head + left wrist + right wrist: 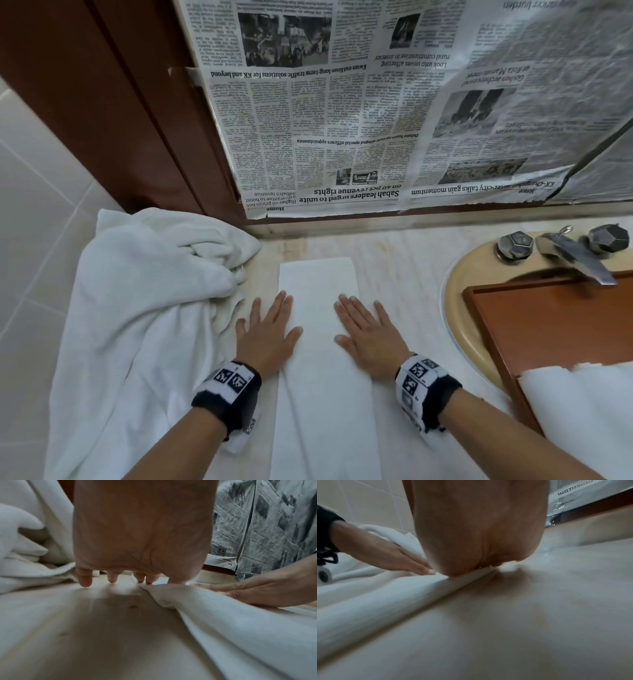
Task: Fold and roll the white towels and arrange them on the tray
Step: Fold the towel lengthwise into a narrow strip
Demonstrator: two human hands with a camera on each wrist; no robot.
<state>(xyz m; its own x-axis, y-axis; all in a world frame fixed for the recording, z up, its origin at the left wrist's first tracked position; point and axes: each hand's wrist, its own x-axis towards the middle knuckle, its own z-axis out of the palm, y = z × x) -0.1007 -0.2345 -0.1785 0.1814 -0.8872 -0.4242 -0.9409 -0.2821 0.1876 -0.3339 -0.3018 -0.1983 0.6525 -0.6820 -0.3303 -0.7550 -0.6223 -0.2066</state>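
A white towel (322, 359), folded into a long narrow strip, lies flat on the marble counter and runs away from me. My left hand (270, 329) lies palm down over its left edge, fingers straight; my right hand (363, 329) presses flat on its right edge. In the left wrist view the strip (231, 622) runs along the right, with my right hand (267, 589) on it. In the right wrist view my left hand (388, 557) lies flat on the towel (376, 595). A wooden tray (534, 329) sits over the sink at right, holding a white towel (589, 411).
A loose heap of white towels (144, 301) covers the counter's left side against the tiled wall. A beige sink (455, 294) with a metal tap (575, 253) is at right. Newspaper (376, 113) covers the mirror behind the counter.
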